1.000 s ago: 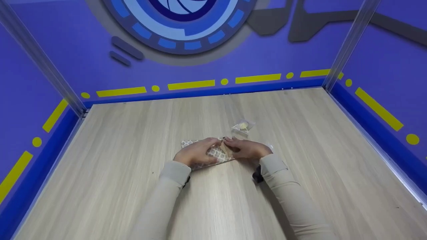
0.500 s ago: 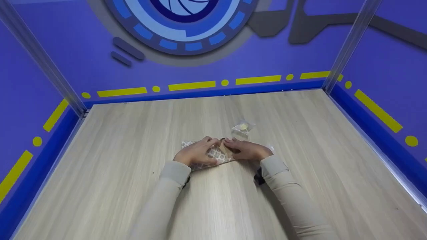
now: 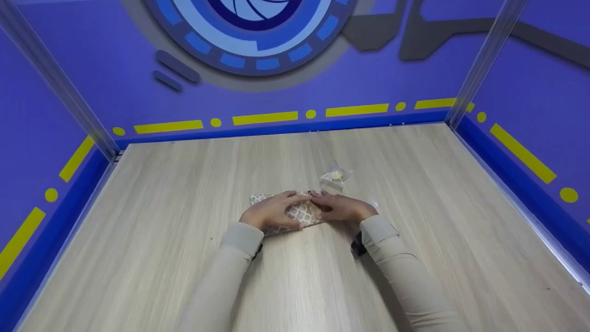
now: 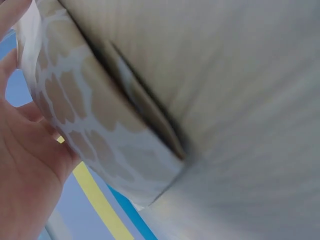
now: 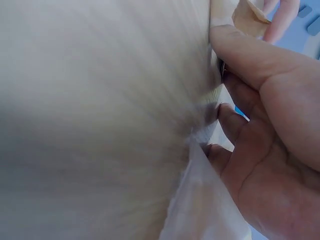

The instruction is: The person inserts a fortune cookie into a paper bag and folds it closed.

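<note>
A flat packet of giraffe-print paper, tan on white, lies on the wooden table between my hands. My left hand grips its left part, thumb along the near edge and fingers over the far side. In the left wrist view the packet shows a folded layer standing slightly apart at its edge. At the packet's right end, my right hand pinches the paper, its fingertips close to the left ones. A plain tan flap shows beyond the thumb in the right wrist view.
A small clear plastic bag with a pale yellow piece in it lies just behind my right hand. Another bit of clear plastic shows beside the right wrist. Purple walls enclose the table at the back and sides.
The tan flap at the packet's right end, raised half a second ago, is now pressed lower. My left fingers have stretched rightward over it, towards the right hand's fingertips.
</note>
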Demonstrator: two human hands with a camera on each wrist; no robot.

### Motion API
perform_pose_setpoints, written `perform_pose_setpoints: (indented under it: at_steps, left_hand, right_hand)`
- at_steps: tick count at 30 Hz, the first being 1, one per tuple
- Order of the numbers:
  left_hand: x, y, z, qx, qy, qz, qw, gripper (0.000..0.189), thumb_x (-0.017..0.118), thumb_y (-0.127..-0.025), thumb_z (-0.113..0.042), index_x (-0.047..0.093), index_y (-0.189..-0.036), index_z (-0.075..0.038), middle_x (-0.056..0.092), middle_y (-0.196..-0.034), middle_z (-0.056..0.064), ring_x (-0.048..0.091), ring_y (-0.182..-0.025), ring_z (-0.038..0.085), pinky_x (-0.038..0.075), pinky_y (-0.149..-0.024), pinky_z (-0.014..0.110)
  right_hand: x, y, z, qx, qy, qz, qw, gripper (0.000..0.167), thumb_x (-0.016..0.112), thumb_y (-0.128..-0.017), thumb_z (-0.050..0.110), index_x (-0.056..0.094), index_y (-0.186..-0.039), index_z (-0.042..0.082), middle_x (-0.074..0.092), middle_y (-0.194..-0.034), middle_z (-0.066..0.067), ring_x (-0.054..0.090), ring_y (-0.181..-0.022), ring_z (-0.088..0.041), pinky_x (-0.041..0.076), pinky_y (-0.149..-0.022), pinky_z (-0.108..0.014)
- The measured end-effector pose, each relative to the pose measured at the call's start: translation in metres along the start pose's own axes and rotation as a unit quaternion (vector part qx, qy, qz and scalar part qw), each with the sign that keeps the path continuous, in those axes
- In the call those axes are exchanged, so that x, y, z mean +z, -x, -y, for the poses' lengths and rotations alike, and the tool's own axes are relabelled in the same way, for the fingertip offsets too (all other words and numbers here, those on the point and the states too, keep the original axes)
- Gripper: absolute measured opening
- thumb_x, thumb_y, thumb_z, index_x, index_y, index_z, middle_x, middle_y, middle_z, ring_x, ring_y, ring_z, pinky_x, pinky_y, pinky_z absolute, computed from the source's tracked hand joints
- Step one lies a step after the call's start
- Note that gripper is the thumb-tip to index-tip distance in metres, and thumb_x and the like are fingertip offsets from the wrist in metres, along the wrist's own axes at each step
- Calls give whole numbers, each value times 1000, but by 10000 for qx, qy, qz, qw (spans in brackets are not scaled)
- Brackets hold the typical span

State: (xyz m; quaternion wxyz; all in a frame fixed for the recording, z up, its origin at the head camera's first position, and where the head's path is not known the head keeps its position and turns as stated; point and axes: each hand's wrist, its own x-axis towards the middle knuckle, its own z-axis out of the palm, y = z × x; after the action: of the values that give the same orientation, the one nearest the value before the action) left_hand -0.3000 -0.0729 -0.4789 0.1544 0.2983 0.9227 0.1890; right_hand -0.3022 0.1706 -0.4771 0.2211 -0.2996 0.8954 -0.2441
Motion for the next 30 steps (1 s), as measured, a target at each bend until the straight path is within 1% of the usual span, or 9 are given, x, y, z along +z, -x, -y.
perform_pose_setpoints:
  at_steps: [2,5,7,10,14,20,24,27,30]
  left_hand:
    - [0,0,0,-24,-8,8,10000,73,71,-80,-49,40,-145,-36,29,-157,9,32,-141,33,32,-110,54]
    - [0,0,-1,-51,1,-2,10000,73,72,-79,-50,43,-143,-33,31,-155,9,36,-139,33,35,-107,53]
    - [0,-1,-1,-43,27,-31,10000,74,73,-79,-50,42,-143,-32,35,-151,9,41,-135,33,39,-103,53]
    - [1,-2,-1,-6,35,-91,10000,71,74,-79,-49,43,-141,-33,41,-141,7,50,-123,29,45,-97,49]
    - [1,-3,-1,39,10,-151,9999,66,74,-79,-47,43,-136,-34,44,-131,5,54,-114,25,47,-94,46]
    - [0,-2,-1,127,-93,-254,9996,63,75,-79,-45,46,-133,-30,48,-129,6,55,-111,26,47,-94,46]
    - [0,-1,-1,171,-118,-279,9994,64,75,-77,-45,46,-132,-29,49,-129,6,55,-112,26,47,-95,46]
    - [-1,-1,-1,121,-116,-299,9994,65,76,-76,-45,46,-132,-29,50,-128,6,56,-111,26,47,-95,46]
    - [-1,-1,-1,59,-240,-334,9991,65,77,-76,-47,46,-131,-30,53,-124,6,57,-107,26,48,-93,45]
  right_hand:
    - [0,0,0,-49,10,-4,10000,63,56,-97,23,25,-151,10,18,-160,-6,11,-147,-34,16,-117,-52]
    - [0,0,-1,-94,22,-1,10000,64,55,-97,22,25,-151,8,18,-160,-8,12,-147,-36,16,-117,-51]
    - [0,-1,-1,-68,51,11,10000,64,55,-97,22,24,-151,8,17,-160,-8,11,-147,-36,16,-117,-52]
    - [0,-1,-2,-35,61,16,10000,64,55,-98,23,24,-152,10,17,-160,-8,10,-147,-36,16,-116,-53]
    - [1,-1,-3,0,110,-2,9999,64,56,-97,22,25,-152,11,17,-160,-7,11,-147,-36,17,-116,-54]
    - [2,0,-2,77,259,-103,9996,62,59,-96,24,30,-150,12,23,-158,-7,15,-147,-34,20,-116,-52]
    - [2,0,0,30,450,-235,9987,63,61,-94,24,34,-149,11,28,-156,-8,20,-145,-35,24,-114,-52]
    - [2,-1,3,43,539,-307,9981,63,63,-93,25,36,-148,12,31,-156,-7,22,-145,-35,27,-113,-50]
    - [2,-2,5,115,544,-327,9979,63,64,-92,26,37,-147,13,32,-155,-5,23,-145,-35,29,-112,-49]
